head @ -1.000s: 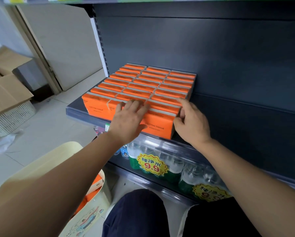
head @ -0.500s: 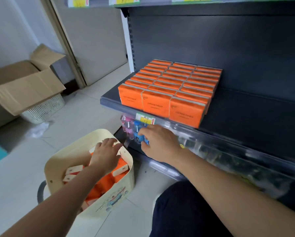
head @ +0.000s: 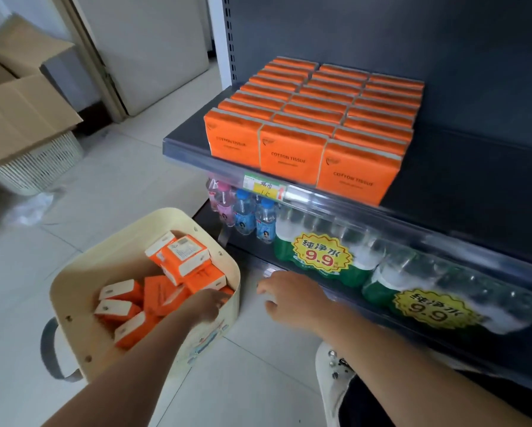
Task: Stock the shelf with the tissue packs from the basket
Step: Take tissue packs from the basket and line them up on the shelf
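Observation:
Orange tissue packs (head: 314, 118) stand in three tight rows on the left part of the dark shelf (head: 474, 167). On the floor below sits a cream basket (head: 141, 223) with several loose orange packs (head: 184, 257) inside. My left hand (head: 207, 303) reaches into the basket, and its fingertips rest on packs by the right wall; its grip is blurred. My right hand (head: 289, 300) hovers just right of the basket, in front of the bottom shelf's edge, fingers apart and empty.
Shrink-wrapped water bottle packs (head: 320, 257) and small bottles (head: 243, 211) fill the lower shelf. A cardboard box (head: 21, 118) rests on a white laundry basket (head: 36, 167) at the far left. My shoe (head: 332, 380) is on the tile floor near the shelf base.
Both hands left the front tissue packs on the shelf and dropped down. The left hand has gone deeper into the basket, and the right hand has sunk to the bottom shelf's edge.

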### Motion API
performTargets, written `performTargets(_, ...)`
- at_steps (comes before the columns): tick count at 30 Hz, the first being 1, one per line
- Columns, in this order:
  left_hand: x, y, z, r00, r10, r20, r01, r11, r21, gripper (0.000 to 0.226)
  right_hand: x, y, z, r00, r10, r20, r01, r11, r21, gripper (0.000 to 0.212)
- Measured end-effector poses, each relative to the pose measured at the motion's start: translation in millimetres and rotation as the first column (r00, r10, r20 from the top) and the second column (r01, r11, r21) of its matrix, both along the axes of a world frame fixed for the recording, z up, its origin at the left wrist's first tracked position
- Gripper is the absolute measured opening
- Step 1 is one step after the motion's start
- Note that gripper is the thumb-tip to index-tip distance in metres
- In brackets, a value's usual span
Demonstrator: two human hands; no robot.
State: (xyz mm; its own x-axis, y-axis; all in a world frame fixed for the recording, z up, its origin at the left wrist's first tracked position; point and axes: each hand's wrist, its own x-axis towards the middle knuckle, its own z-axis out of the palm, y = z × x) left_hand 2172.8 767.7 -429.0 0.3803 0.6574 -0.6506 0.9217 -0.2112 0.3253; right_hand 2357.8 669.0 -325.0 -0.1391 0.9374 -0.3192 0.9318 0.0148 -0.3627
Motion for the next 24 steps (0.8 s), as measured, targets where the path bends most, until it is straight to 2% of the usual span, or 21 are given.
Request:
performTargets(6, 18.9, -21.3, 13.0, 0.986, -0.151, 0.065, 0.160, 0.972, -0.173, 0.064, 5.7, -4.7, -15.3, 0.998, 0.032, 0.048, -0.029, 0.997, -0.067, 0.023)
performTargets(9, 38.7, -49.7, 4.0, 0.977, -0.191, 0.093, 0.209, 0.938, -0.277, 0.052, 2.7, -16.9, -25.5, 0.996, 0.071, 0.051, -0.065, 0.990, -0.122, 0.022)
performTargets(12, 65.5, -80.8, 2.3, 0.948, -0.294, 0.119, 0.317, 0.882, -0.349, 0.042, 8.7, -31.1, -36.0, 0.982, 0.151, 0.115, -0.129, 0.975, -0.181, 0.023)
performTargets(15, 86.3, -109.7, -1.0, 0.913, -0.391, 0.114, 0.396, 0.789, -0.470, 0.047, 21.1, -39.9, -41.1, 0.942, 0.271, 0.200, -0.212, 0.939, -0.272, 0.023)
performTargets(17, 94.8, -120.8, -4.8, 0.889, -0.451, 0.080, 0.430, 0.761, -0.485, 0.048, 29.7, -43.2, -44.1, 0.909, 0.328, 0.257, -0.245, 0.920, -0.306, 0.024)
performTargets(19, 99.9, -122.2, -5.2, 0.911, -0.411, 0.047, 0.399, 0.844, -0.359, 0.041, 38.0, -46.4, -46.9, 0.893, 0.352, 0.280, -0.248, 0.905, -0.345, 0.031)
performTargets(21, 98.7, -113.7, -10.2, 0.954, -0.298, -0.017, 0.296, 0.953, -0.068, 0.031, 45.1, -50.1, -48.1, 0.882, 0.376, 0.283, -0.262, 0.893, -0.367, 0.031)
performTargets(23, 96.9, -106.9, -15.8, 0.974, -0.212, -0.086, 0.225, 0.953, 0.204, 0.029, 52.1, -53.5, -50.5, 0.838, 0.414, 0.356, -0.306, 0.896, -0.321, 0.022)
performTargets(24, 98.9, -105.9, -18.7, 0.969, -0.216, -0.118, 0.241, 0.929, 0.281, 0.030, 56.1, -54.9, -51.2, 0.824, 0.420, 0.381, -0.321, 0.899, -0.298, 0.021)
